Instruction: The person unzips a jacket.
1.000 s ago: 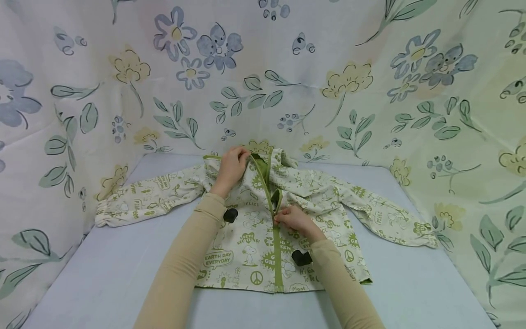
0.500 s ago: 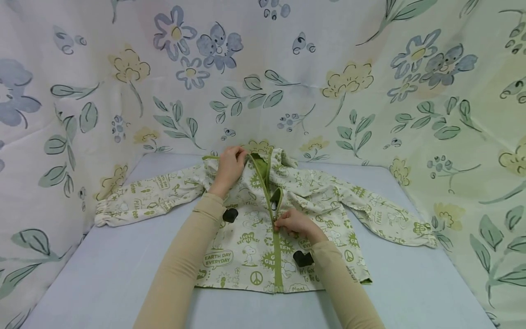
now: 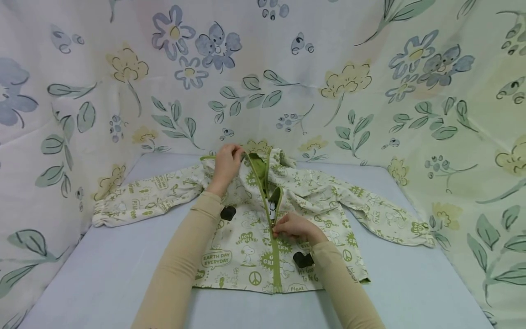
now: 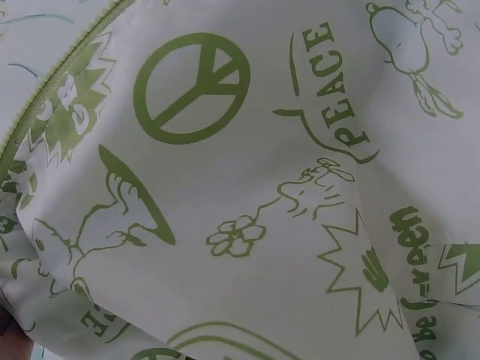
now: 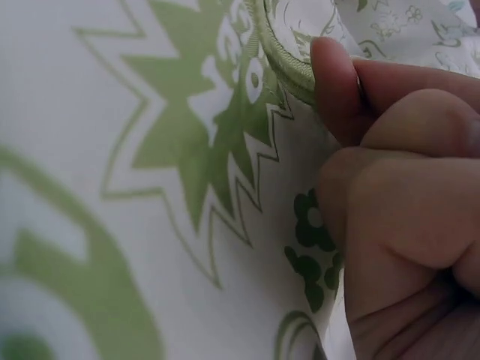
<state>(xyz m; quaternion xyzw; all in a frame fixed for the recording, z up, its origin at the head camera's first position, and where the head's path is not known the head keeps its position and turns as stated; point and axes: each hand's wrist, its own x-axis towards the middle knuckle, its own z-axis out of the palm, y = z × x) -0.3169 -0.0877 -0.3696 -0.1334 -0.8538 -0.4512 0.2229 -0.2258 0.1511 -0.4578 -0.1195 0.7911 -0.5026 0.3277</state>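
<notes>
A cream child's jacket (image 3: 246,246) with green cartoon prints lies front up on the pale blue table (image 3: 102,274), sleeves spread to both sides. Its green zipper (image 3: 276,260) is closed in the lower part and open above. My left hand (image 3: 227,165) grips the collar edge at the top left of the opening. My right hand (image 3: 292,227) pinches the zipper at mid-chest, with its curled fingers (image 5: 390,172) on the green zipper edge (image 5: 281,52). The left wrist view shows only the printed fabric (image 4: 247,195) close up.
Floral-printed cloth (image 3: 287,77) hangs as a wall behind and on both sides of the table. The left sleeve cuff (image 3: 100,217) lies near the left cloth wall, the right cuff (image 3: 423,233) near the right one. Bare table surface lies in front of the jacket hem.
My right hand has moved down the zipper toward the hem, and the open part above it has grown longer. My left hand stays on the collar.
</notes>
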